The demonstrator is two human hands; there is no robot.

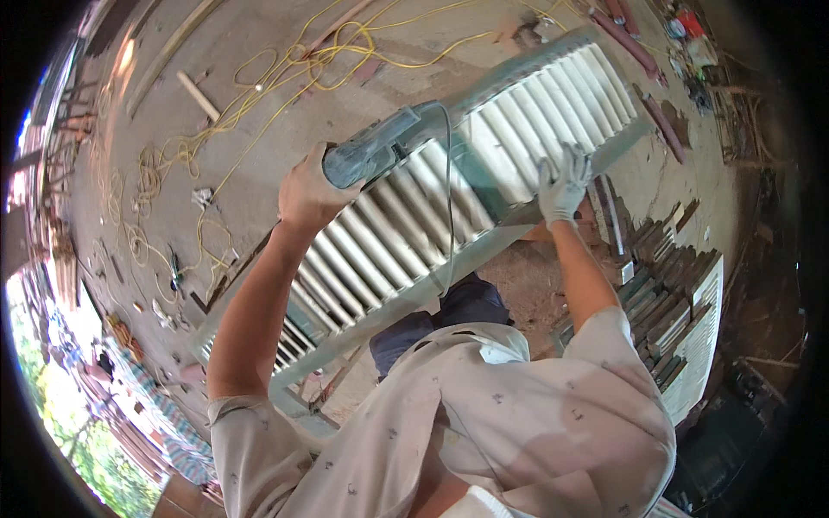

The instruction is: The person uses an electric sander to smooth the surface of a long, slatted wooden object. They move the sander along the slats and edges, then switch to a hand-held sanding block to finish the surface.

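A long louvered shutter point(490, 194), green-grey framed with pale slats, lies slantwise before me. My left hand point(315, 192), bare, is wrapped round the rear end of a dusty grey-green corded power tool point(380, 142), which is over the shutter's far edge. Its working face is hidden, so its exact kind is unclear. A dark cord point(451, 190) runs from the tool across the slats towards my body. In a pale glove, my right hand point(566, 183) rests on the right-hand slats near the close edge, fingers spread and holding nothing.
Tangled yellow cable point(341, 56) sprawls over the concrete floor point(268, 121) beyond the shutter. A wood strip point(199, 97) lies at the far left. To the right are stacked dark slats point(661, 315) and a pale louvered panel point(698, 354). Reddish pipe-like lengths point(626, 43) lie far right.
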